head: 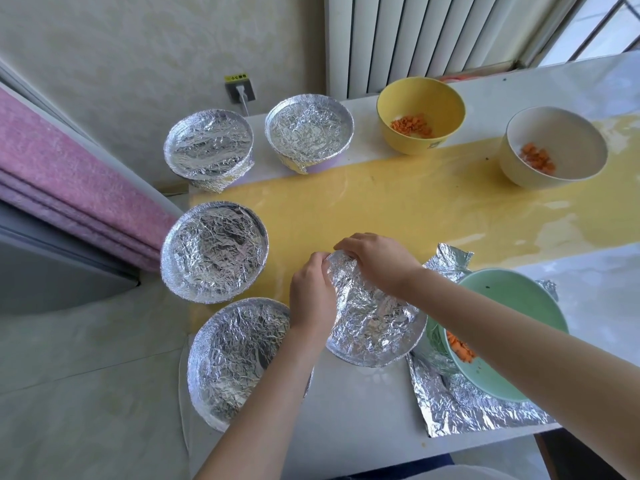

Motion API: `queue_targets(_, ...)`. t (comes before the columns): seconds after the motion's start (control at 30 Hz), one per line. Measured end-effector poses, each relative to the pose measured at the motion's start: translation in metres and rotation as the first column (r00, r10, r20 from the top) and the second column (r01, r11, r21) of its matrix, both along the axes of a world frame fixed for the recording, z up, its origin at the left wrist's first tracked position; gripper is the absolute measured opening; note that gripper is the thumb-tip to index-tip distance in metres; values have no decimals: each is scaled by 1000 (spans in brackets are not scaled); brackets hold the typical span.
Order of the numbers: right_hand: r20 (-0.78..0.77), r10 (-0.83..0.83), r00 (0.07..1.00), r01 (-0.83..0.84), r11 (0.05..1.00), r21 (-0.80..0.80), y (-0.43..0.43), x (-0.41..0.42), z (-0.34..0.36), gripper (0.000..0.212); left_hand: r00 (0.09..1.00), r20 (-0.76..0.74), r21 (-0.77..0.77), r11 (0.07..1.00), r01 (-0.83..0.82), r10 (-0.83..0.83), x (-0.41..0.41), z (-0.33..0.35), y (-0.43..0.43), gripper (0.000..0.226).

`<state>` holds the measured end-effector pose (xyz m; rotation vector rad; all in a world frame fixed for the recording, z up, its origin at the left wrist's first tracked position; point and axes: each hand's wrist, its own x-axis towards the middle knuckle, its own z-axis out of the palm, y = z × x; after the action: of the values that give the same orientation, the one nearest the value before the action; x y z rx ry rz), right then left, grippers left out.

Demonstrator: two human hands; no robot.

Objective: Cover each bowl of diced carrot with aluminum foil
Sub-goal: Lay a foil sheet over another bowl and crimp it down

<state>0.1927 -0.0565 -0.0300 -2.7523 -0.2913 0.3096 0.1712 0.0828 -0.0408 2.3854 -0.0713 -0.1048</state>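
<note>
A foil-covered bowl point(375, 327) stands near the table's front middle. My left hand point(311, 292) grips the foil at its left rim, and my right hand point(375, 259) presses and curls over the foil at its far rim. Several other bowls along the left wear foil, such as the near one point(232, 358) and the one behind it point(214, 252). A green bowl point(512, 306) with diced carrot sits on a loose foil sheet point(464, 403) at the right, partly hidden by my right forearm. A yellow bowl point(420, 114) and a cream bowl point(557, 145) hold uncovered carrot at the back.
The table point(363, 410) has a yellow strip point(398, 202) across its middle and ends at the left beside a pink curtain point(52, 188). A radiator point(415, 32) and a wall socket point(239, 87) stand behind the far edge.
</note>
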Motion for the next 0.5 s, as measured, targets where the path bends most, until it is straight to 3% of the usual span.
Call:
queue_targets(0.3, -54, 39, 998, -48, 983, -177, 11, 7, 4, 27, 1000, 28, 29, 1000, 3, -4, 1, 2, 0, 19)
queue_targets(0.5, -31, 68, 997, -72, 982, -175, 7, 8, 7, 35, 999, 25, 46, 999, 22, -23, 0, 3, -1, 19)
